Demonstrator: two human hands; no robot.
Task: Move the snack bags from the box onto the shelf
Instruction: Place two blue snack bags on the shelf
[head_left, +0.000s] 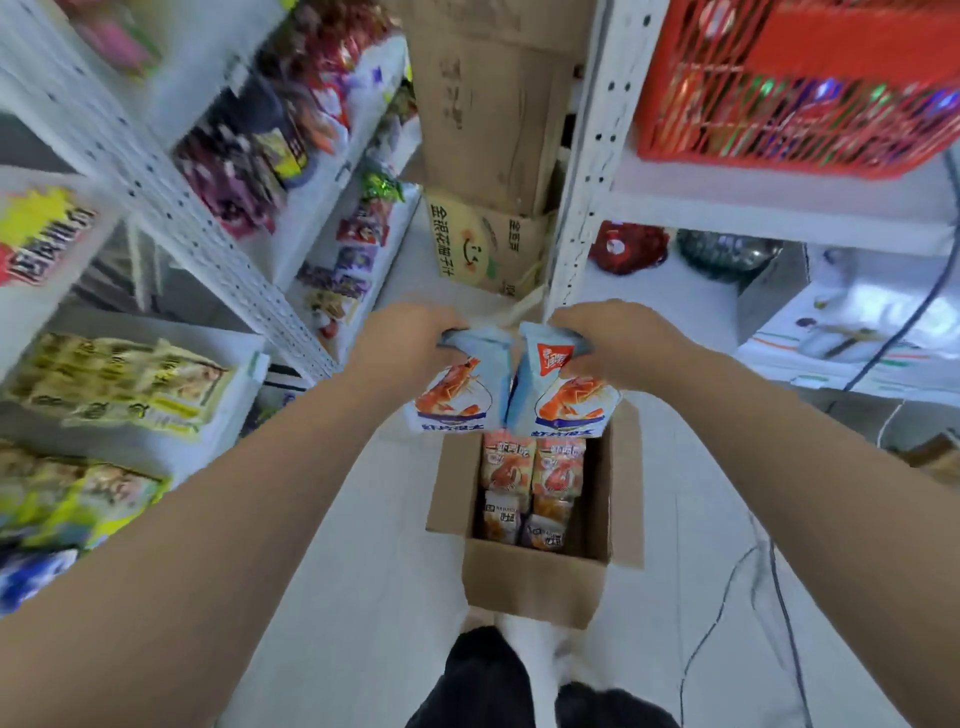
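Observation:
An open cardboard box (535, 577) stands on the white floor in front of my feet. Inside it lie several orange snack bags (530, 486). Above the box's far end I hold two light-blue shrimp snack bags by their top edges. My left hand (410, 338) is shut on the left blue bag (454, 397). My right hand (618, 343) is shut on the right blue bag (563, 400). The two bags hang side by side and touch. The white shelf (218, 244) on my left is packed with snack bags.
A white shelf upright (587, 171) on the right carries a red basket (800, 83) above and boxed goods below. Stacked cardboard cartons (488, 156) block the aisle's far end. Dark cables (727, 587) trail over the floor at the right.

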